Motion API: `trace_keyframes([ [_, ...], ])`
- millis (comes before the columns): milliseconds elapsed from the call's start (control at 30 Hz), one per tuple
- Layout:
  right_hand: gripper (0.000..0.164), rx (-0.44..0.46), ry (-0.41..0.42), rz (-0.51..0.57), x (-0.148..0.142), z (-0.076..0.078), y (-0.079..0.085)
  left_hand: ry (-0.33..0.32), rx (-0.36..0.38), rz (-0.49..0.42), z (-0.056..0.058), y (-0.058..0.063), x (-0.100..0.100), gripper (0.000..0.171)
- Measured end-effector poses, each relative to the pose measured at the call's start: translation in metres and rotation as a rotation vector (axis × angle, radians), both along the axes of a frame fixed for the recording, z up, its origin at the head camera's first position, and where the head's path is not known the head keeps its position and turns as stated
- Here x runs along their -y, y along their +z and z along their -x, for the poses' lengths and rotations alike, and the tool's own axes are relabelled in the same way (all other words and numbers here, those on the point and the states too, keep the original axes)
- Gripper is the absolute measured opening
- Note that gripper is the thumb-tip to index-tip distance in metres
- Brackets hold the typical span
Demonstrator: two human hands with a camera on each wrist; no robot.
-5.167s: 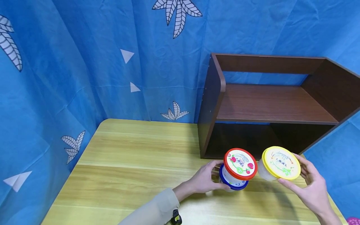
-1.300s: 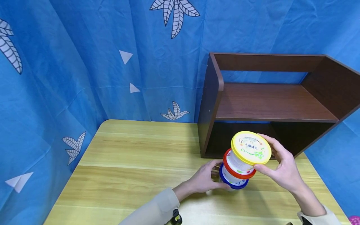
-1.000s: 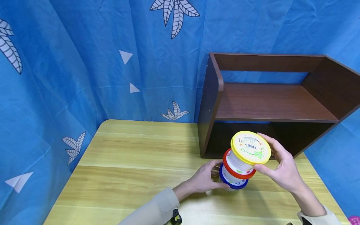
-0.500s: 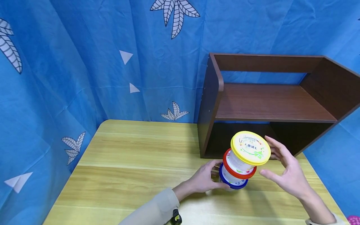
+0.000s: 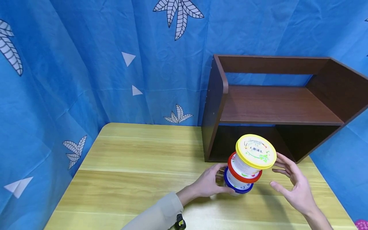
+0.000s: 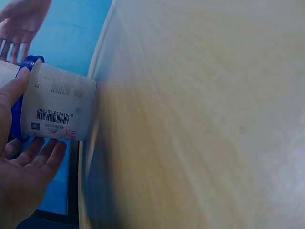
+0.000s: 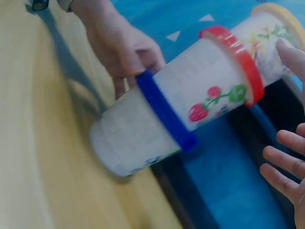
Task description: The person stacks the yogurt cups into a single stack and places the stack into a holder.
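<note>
A pale wooden table (image 5: pixel 129 153) with plank-like grain fills the lower part of the head view, and a blue curtain (image 5: pixel 100 57) printed with white leaves and triangles hangs behind it. At the back right stands a dark brown shelf (image 5: pixel 281 104) with an upper board and a shadowed lower space.

Three tubs stand in an upright stack on the table just in front of that lower space, between the two hands. The left hand (image 5: pixel 208 182) grips the bottom one, the blue-lidded tub (image 7: pixel 136 129), its thumb on the lid and its fingers round the other side. The right hand (image 5: pixel 297 191) is spread wide beside the top tub and holds nothing (whether a fingertip brushes the lid, I cannot tell).

On the blue lid sits the red-lidded tub (image 7: pixel 205 78), strawberries printed on its side, and on that the yellow-lidded tub (image 5: pixel 256 151). All three are white-sided with lids on, so their contents are hidden (a barcode shows on the bottom one).
</note>
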State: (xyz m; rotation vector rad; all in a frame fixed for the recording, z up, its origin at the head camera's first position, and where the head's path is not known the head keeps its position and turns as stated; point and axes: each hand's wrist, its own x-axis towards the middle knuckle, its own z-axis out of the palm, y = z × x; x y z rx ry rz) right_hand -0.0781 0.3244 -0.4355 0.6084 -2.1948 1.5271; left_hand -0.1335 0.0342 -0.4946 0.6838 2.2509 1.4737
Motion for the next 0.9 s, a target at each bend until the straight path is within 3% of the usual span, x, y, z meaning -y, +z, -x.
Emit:
trace_keyframes([
  [200, 0.090, 0.029, -0.083, -0.070, 0.003, -0.007, -0.022, -0.005, -0.019, -0.002, 0.000, -0.001, 0.001, 0.085],
  [467, 0.081, 0.047, -0.106, -0.080, 0.009, -0.010, -0.044, -0.005, -0.019, -0.015, 0.000, -0.003, 0.000, 0.084],
  [900, 0.071, 0.129, -0.148, -0.115, 0.023, -0.016, -0.066, -0.013, -0.042, -0.014, 0.000, -0.003, 0.000, 0.085],
])
